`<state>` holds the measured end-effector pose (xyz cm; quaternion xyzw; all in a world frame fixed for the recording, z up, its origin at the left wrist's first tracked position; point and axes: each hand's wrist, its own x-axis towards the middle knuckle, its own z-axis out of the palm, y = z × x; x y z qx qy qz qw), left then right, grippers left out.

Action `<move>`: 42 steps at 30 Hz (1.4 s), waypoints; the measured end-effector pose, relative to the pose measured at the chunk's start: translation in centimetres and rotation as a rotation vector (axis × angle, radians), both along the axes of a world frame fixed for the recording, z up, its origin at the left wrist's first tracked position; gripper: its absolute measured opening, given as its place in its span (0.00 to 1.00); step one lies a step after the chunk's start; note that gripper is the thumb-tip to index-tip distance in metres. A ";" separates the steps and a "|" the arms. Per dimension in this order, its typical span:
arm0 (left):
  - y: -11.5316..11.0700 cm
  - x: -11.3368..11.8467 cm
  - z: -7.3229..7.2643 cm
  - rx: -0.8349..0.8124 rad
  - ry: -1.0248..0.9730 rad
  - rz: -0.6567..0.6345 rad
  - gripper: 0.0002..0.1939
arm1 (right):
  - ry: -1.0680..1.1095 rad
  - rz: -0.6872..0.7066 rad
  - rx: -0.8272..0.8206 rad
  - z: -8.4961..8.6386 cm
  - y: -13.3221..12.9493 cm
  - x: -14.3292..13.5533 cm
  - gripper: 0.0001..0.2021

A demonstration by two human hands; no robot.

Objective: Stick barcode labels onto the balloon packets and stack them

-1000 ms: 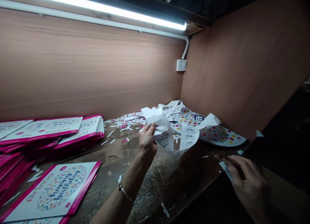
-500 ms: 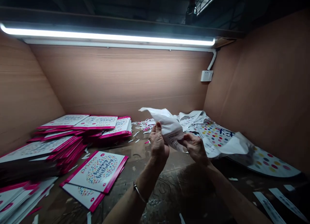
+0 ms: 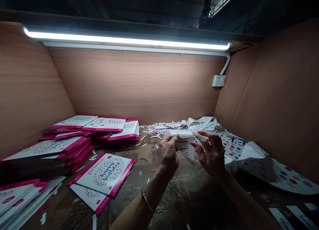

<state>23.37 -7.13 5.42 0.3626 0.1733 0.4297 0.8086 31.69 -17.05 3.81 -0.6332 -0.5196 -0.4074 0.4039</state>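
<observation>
label strip (image 3: 184,144) sits lower, between the hands (image 3: 169,153)

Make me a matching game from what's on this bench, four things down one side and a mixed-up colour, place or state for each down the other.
Things:
1. Label strip
2. Wall socket
3. Light tube
4. Birthday packs

Descriptions:
A. Glowing bright white
B. White and pink, left of both hands
C. Held in the left hand
D. White, with small dark holes

Right pairs: 1-C, 2-D, 3-A, 4-B
</observation>
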 end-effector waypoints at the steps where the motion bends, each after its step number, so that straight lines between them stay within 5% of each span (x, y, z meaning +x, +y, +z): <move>1: -0.2 0.1 0.0 -0.001 0.003 -0.019 0.11 | -0.060 0.039 -0.048 0.6 -0.1 0.1 0.13; 9: -1.7 0.3 1.1 -0.051 0.087 -0.109 0.10 | -0.170 0.195 -0.171 1.2 0.1 1.7 0.08; 16: -1.9 0.8 1.1 -0.081 0.181 -0.147 0.11 | -0.355 0.185 -0.104 0.7 -1.2 1.5 0.10; 25: -1.9 1.3 0.5 -0.099 0.259 -0.211 0.14 | -0.651 0.119 -0.292 -0.7 -3.3 1.2 0.13; 30: -0.9 2.0 0.1 -0.105 0.245 -0.165 0.15 | -0.683 0.150 -0.323 -0.1 -4.4 0.1 0.12; 33: 0.3 2.2 0.1 -0.112 0.217 -0.121 0.13 | -0.498 0.195 -0.261 1.0 -6.4 -0.9 0.12; 36: 1.4 2.0 0.1 -0.135 0.211 -0.104 0.10 | -0.034 0.110 -0.091 0.9 -10.0 -2.0 0.09; 38: 2.0 2.0 0.0 -0.156 0.213 -0.103 0.08 | 0.437 -0.013 0.001 -0.7 -12.8 -2.7 0.02; 42: 2.3 2.5 -0.7 -0.198 0.233 -0.147 0.09 | 1.289 -0.245 0.050 -7.2 -17.9 -3.5 0.11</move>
